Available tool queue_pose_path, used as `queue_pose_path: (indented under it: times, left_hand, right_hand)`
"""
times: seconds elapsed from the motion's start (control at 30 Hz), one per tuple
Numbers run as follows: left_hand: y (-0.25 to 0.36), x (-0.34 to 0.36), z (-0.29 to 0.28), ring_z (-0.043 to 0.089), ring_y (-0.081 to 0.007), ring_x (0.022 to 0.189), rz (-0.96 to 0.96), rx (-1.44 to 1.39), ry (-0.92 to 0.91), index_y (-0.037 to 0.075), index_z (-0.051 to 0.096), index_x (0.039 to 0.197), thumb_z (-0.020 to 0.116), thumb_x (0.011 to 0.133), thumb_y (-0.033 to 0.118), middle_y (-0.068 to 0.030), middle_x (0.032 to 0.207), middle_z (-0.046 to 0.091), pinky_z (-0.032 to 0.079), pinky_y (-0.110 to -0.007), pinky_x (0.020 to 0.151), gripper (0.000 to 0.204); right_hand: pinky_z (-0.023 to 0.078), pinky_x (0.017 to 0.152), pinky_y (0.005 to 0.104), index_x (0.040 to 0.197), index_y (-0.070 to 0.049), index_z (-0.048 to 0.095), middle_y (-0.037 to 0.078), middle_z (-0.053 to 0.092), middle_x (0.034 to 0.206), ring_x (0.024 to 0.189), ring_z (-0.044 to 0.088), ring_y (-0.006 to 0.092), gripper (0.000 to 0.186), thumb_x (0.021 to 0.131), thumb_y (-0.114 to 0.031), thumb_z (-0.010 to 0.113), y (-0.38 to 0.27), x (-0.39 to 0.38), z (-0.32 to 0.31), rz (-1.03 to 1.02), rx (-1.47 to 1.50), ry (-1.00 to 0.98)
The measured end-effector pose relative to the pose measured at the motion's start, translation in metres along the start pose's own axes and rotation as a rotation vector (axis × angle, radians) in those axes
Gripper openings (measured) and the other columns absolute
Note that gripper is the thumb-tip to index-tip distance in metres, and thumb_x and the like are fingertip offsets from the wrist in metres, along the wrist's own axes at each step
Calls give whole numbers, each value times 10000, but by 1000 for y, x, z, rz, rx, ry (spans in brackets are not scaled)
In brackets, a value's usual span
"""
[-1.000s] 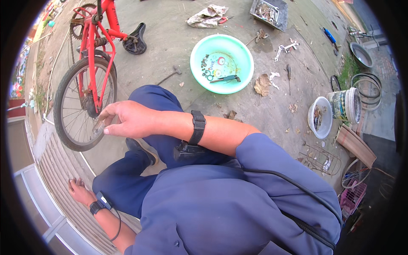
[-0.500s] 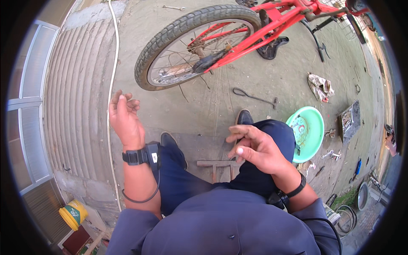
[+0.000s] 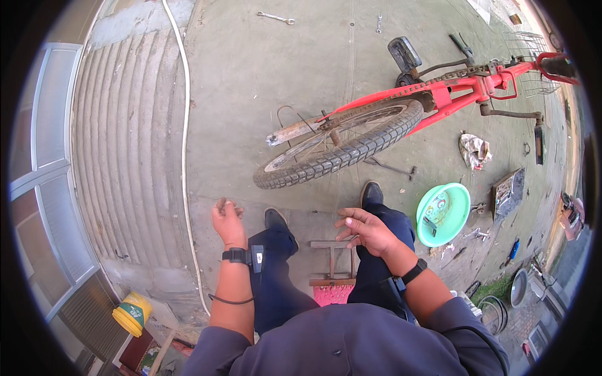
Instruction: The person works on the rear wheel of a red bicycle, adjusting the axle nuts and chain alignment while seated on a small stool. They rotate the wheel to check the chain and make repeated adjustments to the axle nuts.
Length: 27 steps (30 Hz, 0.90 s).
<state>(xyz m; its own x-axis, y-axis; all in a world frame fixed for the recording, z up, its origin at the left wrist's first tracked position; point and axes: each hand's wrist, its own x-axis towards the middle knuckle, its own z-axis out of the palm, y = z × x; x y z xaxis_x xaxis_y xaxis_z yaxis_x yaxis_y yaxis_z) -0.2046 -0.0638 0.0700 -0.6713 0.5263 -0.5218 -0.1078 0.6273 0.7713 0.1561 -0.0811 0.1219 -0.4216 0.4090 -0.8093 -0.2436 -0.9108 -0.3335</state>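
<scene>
A red bicycle [image 3: 456,94] lies tipped over on the floor in front of me, its wheel [image 3: 360,150] pointing my way and a pedal [image 3: 404,55] sticking up. Beyond my left knee, my left hand [image 3: 228,220] hangs in the air with loosely bent fingers and nothing in them. My right hand [image 3: 369,233], above my right leg, is empty too, its fingers apart. Neither hand touches the bicycle; the tyre is the nearest part of it to both. A metal rod with a short crosspiece [image 3: 396,168] lies partly hidden behind the tyre.
A green basin [image 3: 465,216] stands to my right, near a dirty rag [image 3: 475,150] and a box of small parts [image 3: 509,193]. Wrenches [image 3: 276,18] lie at the far side. A small wooden-framed stool [image 3: 332,260] is between my legs. A white hose [image 3: 185,144] runs along the left.
The bicycle has swung over and away to the right, its wheel now lying flatter with the pedal on top. Both hands have stayed empty; my view has shifted back.
</scene>
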Motion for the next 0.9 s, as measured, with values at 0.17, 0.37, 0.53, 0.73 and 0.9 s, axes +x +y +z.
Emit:
queue_pose_path:
  times: [0.17, 0.37, 0.53, 0.73, 0.9]
  left_hand:
    - [63, -50, -84, 627, -116, 708, -27, 119, -67, -31, 514, 1292, 561, 979, 129, -66, 963, 637, 485, -254, 634, 354]
    - [186, -50, -173, 612, -113, 702, 67, 321, -176, -51, 546, 1232, 559, 981, 132, -79, 959, 625, 502, -267, 658, 311]
    - [298, -27, -141, 610, -119, 715, 302, 417, -328, -65, 548, 1245, 545, 992, 142, -97, 985, 634, 514, -278, 680, 327]
    - [381, -28, -62, 626, -123, 727, 397, 450, -453, -63, 557, 1244, 552, 991, 153, -103, 1022, 647, 531, -282, 690, 333]
    - [406, -10, 3, 628, -139, 726, 427, 564, -733, -65, 556, 1251, 569, 980, 153, -121, 1033, 647, 540, -283, 689, 347]
  right_hand:
    - [590, 743, 371, 1372, -69, 495, 108, 628, 1168, 986, 694, 248, 442, 1008, -289, 615, 2, -36, 25, 56, 160, 185]
    - [572, 707, 388, 1338, -80, 500, 137, 643, 1177, 929, 693, 281, 450, 973, -294, 654, -14, -146, 29, -53, 281, 561]
    - [574, 663, 354, 1362, -68, 486, 138, 636, 1167, 884, 694, 249, 485, 976, -311, 653, 1, -219, 32, -131, 369, 782]
    - [569, 749, 374, 1317, -89, 517, 107, 628, 1173, 917, 682, 255, 500, 942, -370, 691, 13, -223, 61, -102, 460, 792]
    - [563, 751, 369, 1336, -80, 503, 100, 625, 1172, 930, 675, 237, 502, 961, -369, 669, -11, -203, 108, -178, 530, 749]
